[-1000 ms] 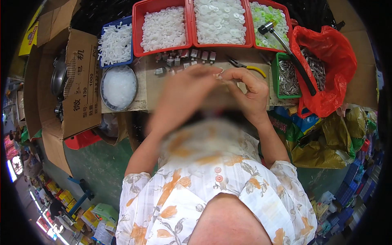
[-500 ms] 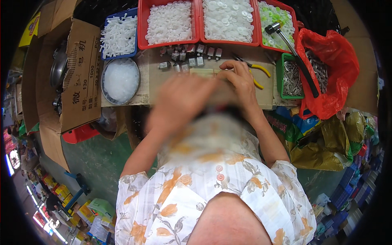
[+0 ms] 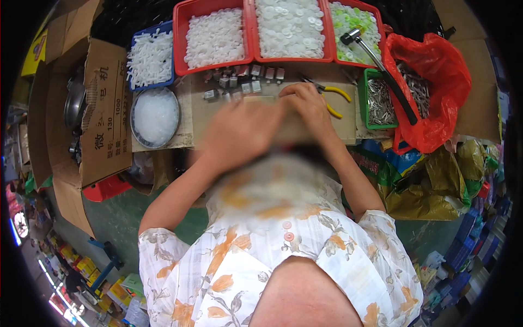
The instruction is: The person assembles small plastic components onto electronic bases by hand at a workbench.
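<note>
My left hand (image 3: 239,128) is smeared by motion over the front of the cardboard work surface, so its fingers and anything in them cannot be made out. Close beside it, my right hand (image 3: 308,106) has its fingers curled and pressed together; what they hold, if anything, is hidden. A pale flat piece (image 3: 259,99) shows partly between the two hands. Just beyond them lie several small metal-cased motors (image 3: 256,86) in loose rows. Pliers with yellow handles (image 3: 336,92) rest to the right of my right hand.
Red trays (image 3: 251,52) of white and green plastic parts line the back. A blue tray (image 3: 173,57) and a round metal dish (image 3: 177,122) stand left, near a cardboard box (image 3: 106,109). A hammer (image 3: 389,73) lies across a green bin (image 3: 370,126) and red bag (image 3: 457,71).
The fingers of my right hand have drawn closer together and lower. My left hand stays blurred beside it. The whole view has shifted slightly.
</note>
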`<action>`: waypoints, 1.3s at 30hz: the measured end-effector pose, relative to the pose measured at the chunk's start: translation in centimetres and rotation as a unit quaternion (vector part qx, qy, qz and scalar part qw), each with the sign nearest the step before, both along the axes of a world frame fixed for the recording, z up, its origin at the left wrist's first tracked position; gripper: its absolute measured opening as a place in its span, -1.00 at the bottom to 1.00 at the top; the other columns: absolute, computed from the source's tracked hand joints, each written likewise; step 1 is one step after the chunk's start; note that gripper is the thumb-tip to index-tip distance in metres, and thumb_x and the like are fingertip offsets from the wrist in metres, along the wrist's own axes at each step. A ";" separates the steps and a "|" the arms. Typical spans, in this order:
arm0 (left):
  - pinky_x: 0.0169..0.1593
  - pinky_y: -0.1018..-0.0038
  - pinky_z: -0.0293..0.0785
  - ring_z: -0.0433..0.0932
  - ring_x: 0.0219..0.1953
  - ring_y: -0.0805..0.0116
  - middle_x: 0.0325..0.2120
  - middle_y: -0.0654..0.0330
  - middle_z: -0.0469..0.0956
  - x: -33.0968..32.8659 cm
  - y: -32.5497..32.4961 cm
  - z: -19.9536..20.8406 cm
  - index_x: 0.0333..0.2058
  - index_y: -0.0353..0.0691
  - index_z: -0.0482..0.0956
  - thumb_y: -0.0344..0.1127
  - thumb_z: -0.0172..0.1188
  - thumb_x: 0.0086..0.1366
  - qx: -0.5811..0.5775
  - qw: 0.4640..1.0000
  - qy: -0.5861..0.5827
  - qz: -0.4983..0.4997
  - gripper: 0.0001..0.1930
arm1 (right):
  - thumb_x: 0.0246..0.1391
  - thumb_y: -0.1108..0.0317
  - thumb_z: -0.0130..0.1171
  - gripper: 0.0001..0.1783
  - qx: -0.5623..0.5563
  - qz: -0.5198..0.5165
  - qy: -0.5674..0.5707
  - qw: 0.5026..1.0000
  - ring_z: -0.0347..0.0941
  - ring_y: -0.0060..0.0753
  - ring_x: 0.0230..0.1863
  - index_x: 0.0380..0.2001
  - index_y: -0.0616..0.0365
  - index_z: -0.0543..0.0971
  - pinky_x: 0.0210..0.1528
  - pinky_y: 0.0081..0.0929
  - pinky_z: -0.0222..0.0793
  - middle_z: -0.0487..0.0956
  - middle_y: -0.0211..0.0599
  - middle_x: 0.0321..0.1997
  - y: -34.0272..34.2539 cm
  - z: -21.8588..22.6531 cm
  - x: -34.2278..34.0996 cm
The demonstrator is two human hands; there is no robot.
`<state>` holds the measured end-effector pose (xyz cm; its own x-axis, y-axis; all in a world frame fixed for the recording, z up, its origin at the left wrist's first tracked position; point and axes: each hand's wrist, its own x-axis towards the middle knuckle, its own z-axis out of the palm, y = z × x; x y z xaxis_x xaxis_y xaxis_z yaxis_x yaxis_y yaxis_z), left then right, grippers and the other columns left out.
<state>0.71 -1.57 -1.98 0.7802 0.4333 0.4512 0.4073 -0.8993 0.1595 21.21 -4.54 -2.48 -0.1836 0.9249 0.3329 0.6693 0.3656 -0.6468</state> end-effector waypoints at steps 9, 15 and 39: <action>-0.44 0.36 0.34 0.41 -0.52 0.28 -0.62 0.26 0.39 0.6 0.9 2.0 -0.19 -0.27 0.65 -0.39 0.40 0.09 -0.074 0.997 -0.009 -0.021 -0.72 | 0.02 0.54 0.27 -0.85 0.077 -0.215 -0.047 0.972 0.52 0.02 -0.18 -0.28 0.22 0.60 -0.12 -0.16 0.44 0.54 -0.12 -0.21 -3.1 4.0 7.6; -0.37 0.26 0.43 0.48 -0.41 0.12 -0.52 0.14 0.47 8.1 6.1 4.5 -0.32 -0.27 0.66 -0.44 0.36 0.13 -0.112 0.986 -0.111 -0.059 -0.87 | 0.18 0.46 0.16 -0.87 -0.087 -0.322 -0.194 0.923 0.49 0.25 -0.20 -0.23 0.27 0.58 -0.19 0.02 0.39 0.51 0.04 -0.21 -5.1 3.6 13.3; -0.52 0.49 0.35 0.44 -0.59 0.51 -0.61 0.30 0.49 17.4 10.8 4.8 -0.24 -0.20 0.67 -0.35 0.35 0.23 -0.392 0.912 -0.121 -0.006 -0.86 | 0.12 0.57 0.20 -0.91 -0.003 -0.289 0.107 0.951 0.51 -0.32 -0.38 -0.28 0.29 0.56 -0.34 -0.43 0.38 0.56 -0.22 -0.34 -2.4 6.6 11.5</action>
